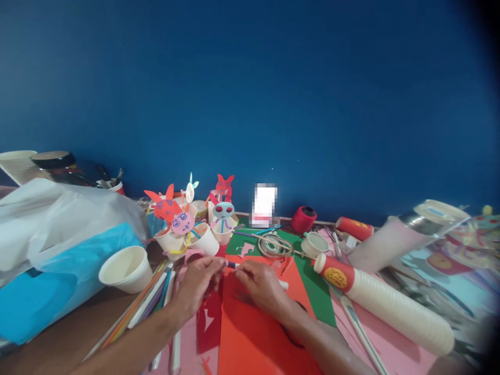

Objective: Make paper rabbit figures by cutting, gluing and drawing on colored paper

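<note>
Slim pen (232, 265), dark where it shows, pokes from my right hand (260, 284) over the orange paper (265, 338), fingers closed on it. Left hand (201, 281) beside its end, pinched, can't tell on what.

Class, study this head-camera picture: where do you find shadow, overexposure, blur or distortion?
Head view: soft shadow on the orange sheet near the right hand; the white rectangle is blown out and pixelated; clutter at far right looks smeared; the right-hand corners fall to black; the cup stack at far left leans outward, possibly lens distortion.
</note>
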### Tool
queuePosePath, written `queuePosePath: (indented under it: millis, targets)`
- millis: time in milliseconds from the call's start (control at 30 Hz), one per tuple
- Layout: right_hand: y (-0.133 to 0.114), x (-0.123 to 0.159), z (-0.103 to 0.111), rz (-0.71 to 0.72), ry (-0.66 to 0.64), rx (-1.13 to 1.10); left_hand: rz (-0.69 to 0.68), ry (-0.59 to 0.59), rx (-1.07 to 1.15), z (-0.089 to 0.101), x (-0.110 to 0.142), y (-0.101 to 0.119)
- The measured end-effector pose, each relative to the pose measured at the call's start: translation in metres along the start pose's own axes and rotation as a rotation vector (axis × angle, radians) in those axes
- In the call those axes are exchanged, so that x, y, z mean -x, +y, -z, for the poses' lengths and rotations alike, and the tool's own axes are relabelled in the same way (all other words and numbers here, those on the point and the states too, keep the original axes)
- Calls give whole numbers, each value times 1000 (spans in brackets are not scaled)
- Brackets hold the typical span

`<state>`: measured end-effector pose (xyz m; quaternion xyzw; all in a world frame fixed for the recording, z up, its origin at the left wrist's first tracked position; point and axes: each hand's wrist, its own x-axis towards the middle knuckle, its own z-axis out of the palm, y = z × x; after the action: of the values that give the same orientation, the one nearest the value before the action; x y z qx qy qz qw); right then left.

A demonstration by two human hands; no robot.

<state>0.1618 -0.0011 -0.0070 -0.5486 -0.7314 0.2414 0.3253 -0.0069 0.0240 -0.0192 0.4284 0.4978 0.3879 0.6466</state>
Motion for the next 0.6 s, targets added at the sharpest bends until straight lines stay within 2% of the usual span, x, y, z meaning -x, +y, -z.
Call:
queuePosePath:
  millis: [167,300,433,600]
  targets:
    - [2,1,-1,-3,0,164,-25,51,-50,2,-2,-1]
    - [4,0,3,-28,-52,274,-30,36,-68,0,-1,1]
    - [4,-1,7,3,-95,337,-29,18,-54,-1,-1,0]
    - [-1,-2,7,32,13,271,-55,47,-109,-4,2,3]
